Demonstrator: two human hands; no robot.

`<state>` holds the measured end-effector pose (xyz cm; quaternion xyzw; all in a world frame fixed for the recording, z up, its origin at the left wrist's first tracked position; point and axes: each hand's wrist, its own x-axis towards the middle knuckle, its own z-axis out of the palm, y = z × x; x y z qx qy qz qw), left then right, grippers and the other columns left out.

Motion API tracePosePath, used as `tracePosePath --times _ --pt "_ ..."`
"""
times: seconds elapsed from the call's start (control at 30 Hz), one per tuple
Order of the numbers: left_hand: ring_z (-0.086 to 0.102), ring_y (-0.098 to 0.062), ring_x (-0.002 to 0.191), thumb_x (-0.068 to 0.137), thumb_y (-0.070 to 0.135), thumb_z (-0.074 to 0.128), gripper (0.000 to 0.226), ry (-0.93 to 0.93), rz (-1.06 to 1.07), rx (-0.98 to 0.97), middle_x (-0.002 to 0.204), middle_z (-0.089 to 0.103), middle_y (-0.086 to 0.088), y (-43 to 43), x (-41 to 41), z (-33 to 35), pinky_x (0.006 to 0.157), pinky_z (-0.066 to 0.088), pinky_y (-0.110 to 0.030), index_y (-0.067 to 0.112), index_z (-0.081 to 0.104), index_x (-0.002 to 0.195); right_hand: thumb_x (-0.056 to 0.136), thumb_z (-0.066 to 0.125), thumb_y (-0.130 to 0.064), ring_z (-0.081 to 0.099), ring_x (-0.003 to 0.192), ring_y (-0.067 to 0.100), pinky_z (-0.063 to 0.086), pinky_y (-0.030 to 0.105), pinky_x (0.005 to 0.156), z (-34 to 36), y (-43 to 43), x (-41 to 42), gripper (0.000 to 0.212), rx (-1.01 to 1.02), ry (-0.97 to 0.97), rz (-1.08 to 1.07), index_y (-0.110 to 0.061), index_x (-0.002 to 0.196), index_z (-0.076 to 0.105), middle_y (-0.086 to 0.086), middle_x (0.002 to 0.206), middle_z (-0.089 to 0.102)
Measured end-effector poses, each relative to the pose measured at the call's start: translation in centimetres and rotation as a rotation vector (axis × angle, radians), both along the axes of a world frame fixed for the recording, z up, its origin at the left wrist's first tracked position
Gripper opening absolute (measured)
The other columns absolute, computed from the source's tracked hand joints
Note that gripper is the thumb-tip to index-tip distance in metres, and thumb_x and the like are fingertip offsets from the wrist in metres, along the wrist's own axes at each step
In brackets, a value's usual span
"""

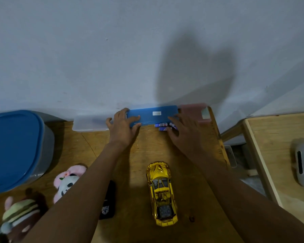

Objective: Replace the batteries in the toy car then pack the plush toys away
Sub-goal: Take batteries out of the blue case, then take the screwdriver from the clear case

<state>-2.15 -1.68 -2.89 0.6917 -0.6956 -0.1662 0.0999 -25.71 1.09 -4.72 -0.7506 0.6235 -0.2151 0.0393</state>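
We grip the blue case (156, 115) by its left end, left hand (123, 128) fingers curled round it. The toy car (161, 192) sits behind both wrists, nose toward our fingers. Our right hand (184, 135), spread and empty, is nearer the batteries (161, 126), which lie crosswise at its fingertips.

Both bare forearms reach forward, palms down. The left hand (124, 127) pinches the end of a blue case (158, 118) between thumb and index finger, its other fingers spread. The right hand (182, 132) lies flat, fingers loosely splayed, holding nothing
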Motion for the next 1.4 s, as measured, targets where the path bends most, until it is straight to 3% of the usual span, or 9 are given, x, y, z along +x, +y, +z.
tracePosePath --times 0.13,0.27,0.87,1.0,1.13,1.27,1.4 --pt "0.028 -0.021 0.141 0.092 0.039 0.061 0.031 0.024 -0.002 -0.012 0.148 0.038 -0.002 0.0 0.1 0.0 0.114 0.010 -0.051 0.033 0.066 0.123 0.091 0.064 -0.030 0.055 0.119 0.025 0.044 0.038 0.097 0.7 -2.5 0.4 0.033 0.112 0.007 0.053 -0.019 0.122 0.066 0.006 0.129 0.061" --pt "0.028 -0.021 0.140 0.093 0.039 0.061 0.030 0.019 0.000 -0.012 0.147 0.039 -0.002 -0.1 0.1 -0.1 0.114 0.010 -0.051 0.034 0.067 0.121 0.092 0.063 -0.024 0.058 0.116 0.025 0.047 0.037 0.093 0.3 -3.3 0.4 0.026 0.180 0.005 0.078 -0.018 0.117 0.070 0.007 0.129 0.062" --pt "0.025 -0.020 0.143 0.095 0.041 0.056 0.035 -0.021 0.037 -0.015 0.152 0.037 -0.001 0.5 -0.5 -0.3 0.114 0.013 -0.052 0.034 0.061 0.129 0.098 0.053 -0.024 0.040 0.134 0.024 0.039 0.035 0.104 0.2 -2.3 1.9 0.034 0.217 -0.081 -0.002 -0.012 0.129 0.061 0.008 0.142 0.049" --pt "0.022 -0.022 0.144 0.096 0.043 0.053 0.040 -0.055 -0.036 0.016 0.154 0.032 -0.004 0.3 -0.1 0.0 0.114 0.012 -0.054 0.032 0.056 0.134 0.091 0.062 -0.021 0.049 0.126 0.030 0.044 0.042 0.100 0.7 -1.6 2.1 0.032 0.138 -0.035 -0.036 -0.009 0.120 0.066 0.013 0.132 0.056" --pt "0.015 -0.024 0.148 0.096 0.053 0.048 0.056 -0.143 -0.122 0.094 0.160 0.021 -0.006 0.7 1.0 0.7 0.115 0.011 -0.053 0.033 0.038 0.147 0.083 0.070 -0.024 0.058 0.115 0.031 0.049 0.040 0.090 0.9 -0.5 2.6 0.036 0.141 0.065 -0.051 -0.012 0.117 0.067 0.013 0.121 0.062" --pt "0.016 -0.023 0.148 0.095 0.053 0.050 0.064 -0.091 0.006 0.116 0.161 0.021 -0.006 2.1 3.2 1.7 0.116 0.011 -0.054 0.031 0.029 0.151 0.075 0.077 -0.019 0.064 0.099 0.031 0.052 0.039 0.082 2.0 -0.3 3.7 0.034 0.060 0.002 -0.054 -0.011 0.107 0.070 0.012 0.107 0.067" --pt "0.009 -0.028 0.150 0.089 0.048 0.063 0.084 -0.010 0.208 0.156 0.164 0.009 -0.009 3.4 6.7 3.0 0.118 0.015 -0.053 0.031 0.015 0.155 0.076 0.075 -0.016 0.065 0.088 0.027 0.054 0.039 0.075 3.2 -0.5 7.5 0.027 0.084 -0.069 0.122 -0.009 0.101 0.071 0.009 0.098 0.068"
